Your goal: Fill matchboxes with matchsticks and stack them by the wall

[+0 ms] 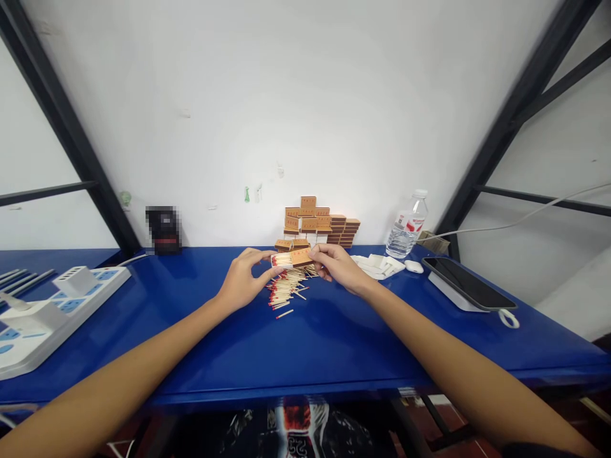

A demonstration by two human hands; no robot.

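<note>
A half-open brown cardboard matchbox is pinched by the fingers of left hand and right hand, seemingly just above red-tipped wooden matches; before it, blue counter is seen stretching to the edge.

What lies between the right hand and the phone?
The head view shows flat white pieces, then a small white case nearer the phone, between it and the right hand.

looks forward and down from the wearer's head, over a blue table to the white wall beyond. sits near enough to frame the left hand and right hand near the centre, yet spans wide, from power strip to phone, down to the lap.
</note>
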